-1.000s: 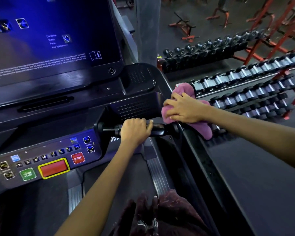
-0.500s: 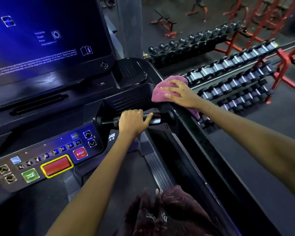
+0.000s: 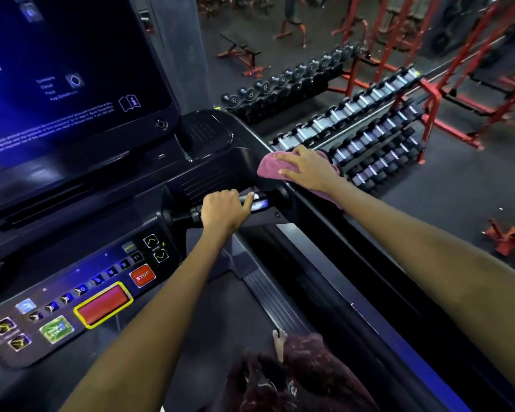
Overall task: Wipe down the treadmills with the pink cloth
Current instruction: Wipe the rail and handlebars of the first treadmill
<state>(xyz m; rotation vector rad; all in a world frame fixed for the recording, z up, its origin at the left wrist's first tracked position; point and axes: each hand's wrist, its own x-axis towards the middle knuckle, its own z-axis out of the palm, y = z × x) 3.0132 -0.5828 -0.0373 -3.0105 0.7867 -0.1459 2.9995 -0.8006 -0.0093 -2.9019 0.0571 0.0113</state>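
1. My right hand [image 3: 306,169] lies flat, fingers straight and spread, pressing the pink cloth [image 3: 269,168] onto the top right corner of the treadmill [image 3: 220,162] console, where the side rail [image 3: 354,248] meets it
2. The cloth sits bunched under my palm, one end poking out toward the console, the other trailing off the outer edge of the rail beneath my wrist
3. My left hand [image 3: 225,211] is curled tight round the black handlebar [image 3: 185,217] just below the console, thumb stretched along the bar's shiny sensor section
4. The two hands are near each other but apart, the left lower and closer to me
5. The lit blue screen [image 3: 66,72] fills the upper left; the button panel with a red STOP button [image 3: 142,275] runs lower left
6. Beyond the rail, dumbbell racks [image 3: 369,135] with red frames stand on the dark gym floor [image 3: 458,188]
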